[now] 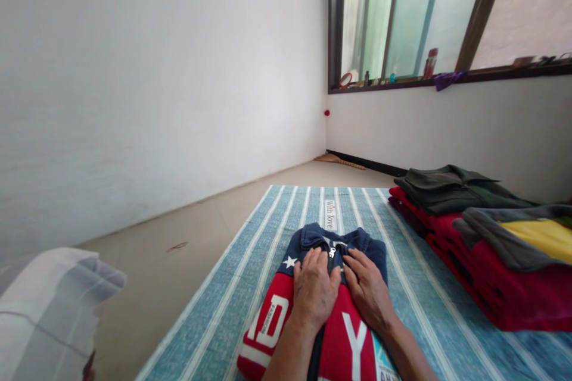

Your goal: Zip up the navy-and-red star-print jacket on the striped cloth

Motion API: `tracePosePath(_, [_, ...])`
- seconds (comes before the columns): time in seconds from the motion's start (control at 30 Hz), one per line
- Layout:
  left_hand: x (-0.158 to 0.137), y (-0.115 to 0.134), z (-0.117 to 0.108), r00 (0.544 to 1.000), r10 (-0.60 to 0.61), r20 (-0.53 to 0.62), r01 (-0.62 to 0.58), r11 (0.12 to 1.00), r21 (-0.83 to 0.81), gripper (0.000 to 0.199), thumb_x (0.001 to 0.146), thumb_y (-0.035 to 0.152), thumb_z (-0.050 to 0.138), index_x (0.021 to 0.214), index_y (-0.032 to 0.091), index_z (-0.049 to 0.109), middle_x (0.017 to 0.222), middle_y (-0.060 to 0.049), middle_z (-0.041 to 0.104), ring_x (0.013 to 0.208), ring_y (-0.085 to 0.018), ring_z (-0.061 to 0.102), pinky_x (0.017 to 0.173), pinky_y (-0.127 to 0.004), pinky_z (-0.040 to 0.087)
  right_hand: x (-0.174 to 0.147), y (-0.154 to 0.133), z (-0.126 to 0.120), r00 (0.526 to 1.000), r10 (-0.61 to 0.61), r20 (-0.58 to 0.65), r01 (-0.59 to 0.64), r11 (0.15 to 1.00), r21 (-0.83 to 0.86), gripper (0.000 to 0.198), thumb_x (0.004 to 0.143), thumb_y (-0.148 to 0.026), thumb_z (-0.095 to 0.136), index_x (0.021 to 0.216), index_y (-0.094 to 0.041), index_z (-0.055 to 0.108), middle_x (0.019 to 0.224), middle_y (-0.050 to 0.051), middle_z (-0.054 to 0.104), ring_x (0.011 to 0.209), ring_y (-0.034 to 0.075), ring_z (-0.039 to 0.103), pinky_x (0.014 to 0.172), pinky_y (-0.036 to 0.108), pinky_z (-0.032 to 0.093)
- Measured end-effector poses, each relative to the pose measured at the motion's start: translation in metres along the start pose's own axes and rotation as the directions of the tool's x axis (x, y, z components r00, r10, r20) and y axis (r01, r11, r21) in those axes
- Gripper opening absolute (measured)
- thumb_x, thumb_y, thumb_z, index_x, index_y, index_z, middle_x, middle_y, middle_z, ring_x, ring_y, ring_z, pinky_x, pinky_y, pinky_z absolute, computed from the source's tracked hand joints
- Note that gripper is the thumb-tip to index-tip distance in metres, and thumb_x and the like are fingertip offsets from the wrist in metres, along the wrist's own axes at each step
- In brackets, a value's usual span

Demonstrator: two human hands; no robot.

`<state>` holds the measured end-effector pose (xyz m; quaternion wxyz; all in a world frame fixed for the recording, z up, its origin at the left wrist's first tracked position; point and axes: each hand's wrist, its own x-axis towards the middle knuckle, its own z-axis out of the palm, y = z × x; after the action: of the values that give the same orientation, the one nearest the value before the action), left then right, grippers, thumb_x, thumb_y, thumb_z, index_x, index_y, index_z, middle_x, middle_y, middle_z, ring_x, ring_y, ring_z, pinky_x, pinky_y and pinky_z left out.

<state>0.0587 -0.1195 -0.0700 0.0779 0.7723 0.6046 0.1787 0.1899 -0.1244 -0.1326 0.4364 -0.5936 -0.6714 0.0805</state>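
A folded red and navy zip-up jacket point(268, 327) with white stars and big white letters lies on a blue and white striped mat point(250, 262) in front of me. My left hand point(313, 289) rests flat on its chest, fingers together, just left of the zipper. My right hand point(367, 290) lies flat on the other side of the zipper, palm down. Both hands press on the cloth near the collar and neither grips it.
A pile of folded clothes point(482, 250), dark green, red, grey and yellow, sits on the mat at right. A white cushion point(44, 309) is at lower left. Bare floor point(187, 232) runs along the left wall. A window sill point(447, 77) holds bottles.
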Motion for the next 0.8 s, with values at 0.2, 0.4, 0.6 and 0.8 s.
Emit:
tracePosePath(0.2, [-0.0009,-0.0012,0.0005,1.0,-0.004,-0.009,0.004,1.0,-0.004,0.039,0.09,0.024,0.046,0.125,0.013,0.056,0.138,-0.012,0.052,0.132,-0.024,0.042,0.109,-0.044,0.032,-0.0007,-0.0006,0.0014,1.0,0.006,-0.011,-0.006,1.0,-0.007,0.041,0.092,-0.034,0.039,0.111,-0.014,0.069,0.127,0.013,0.061,0.122,0.025,0.052,0.107,0.043,0.038])
tracePosePath(0.4, [0.0,-0.0029,0.0014,1.0,-0.018,0.007,0.018,1.0,-0.008,0.04,0.09,0.026,0.045,0.126,0.012,0.056,0.138,-0.013,0.052,0.132,-0.025,0.042,0.109,-0.044,0.033,0.0004,0.0008,0.0036,1.0,-0.005,0.003,0.005,1.0,-0.02,0.042,0.091,-0.033,0.038,0.112,-0.011,0.069,0.126,0.015,0.06,0.121,0.026,0.052,0.107,0.044,0.039])
tracePosePath(0.6, [0.0001,-0.0033,0.0008,1.0,-0.025,0.011,0.025,1.0,-0.008,0.041,0.091,0.026,0.044,0.127,0.011,0.056,0.138,-0.013,0.053,0.131,-0.024,0.043,0.109,-0.045,0.033,0.0034,0.0023,0.0036,0.999,-0.023,0.025,0.024,0.999,-0.039,0.041,0.091,-0.032,0.039,0.111,-0.012,0.07,0.126,0.014,0.061,0.12,0.025,0.054,0.106,0.043,0.04])
tracePosePath(0.8, [-0.0012,-0.0029,-0.0007,1.0,-0.026,0.01,0.026,1.0,-0.01,0.041,0.091,0.027,0.045,0.126,0.012,0.056,0.137,-0.013,0.053,0.131,-0.024,0.044,0.109,-0.045,0.033,0.0062,-0.0012,-0.002,0.999,-0.03,0.033,0.031,0.999,-0.029,0.041,0.089,-0.031,0.041,0.111,-0.011,0.069,0.126,0.015,0.061,0.12,0.026,0.054,0.106,0.044,0.041])
